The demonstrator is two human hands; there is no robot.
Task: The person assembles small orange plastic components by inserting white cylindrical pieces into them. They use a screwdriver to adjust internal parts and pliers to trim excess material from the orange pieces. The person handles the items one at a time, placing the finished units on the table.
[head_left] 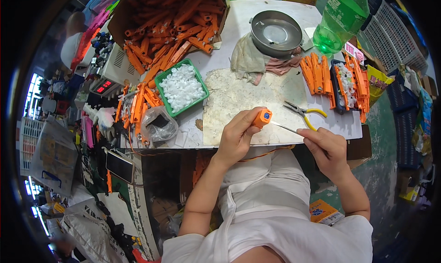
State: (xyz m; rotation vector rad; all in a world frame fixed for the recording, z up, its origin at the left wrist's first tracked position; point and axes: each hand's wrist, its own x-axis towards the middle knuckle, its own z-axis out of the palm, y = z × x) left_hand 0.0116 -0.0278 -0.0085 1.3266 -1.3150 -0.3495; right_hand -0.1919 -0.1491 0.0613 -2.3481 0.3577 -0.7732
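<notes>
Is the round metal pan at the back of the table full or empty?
Empty. The metal pan sits upright on a rag, and its bare shiny bottom shows with no parts inside.

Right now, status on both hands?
Left hand grips orange plastic part. Right hand holds thin metal tool, tip at part. Pliers lie beside.

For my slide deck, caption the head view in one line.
Left hand holds an orange part; right hand points a thin tool at it.
</notes>
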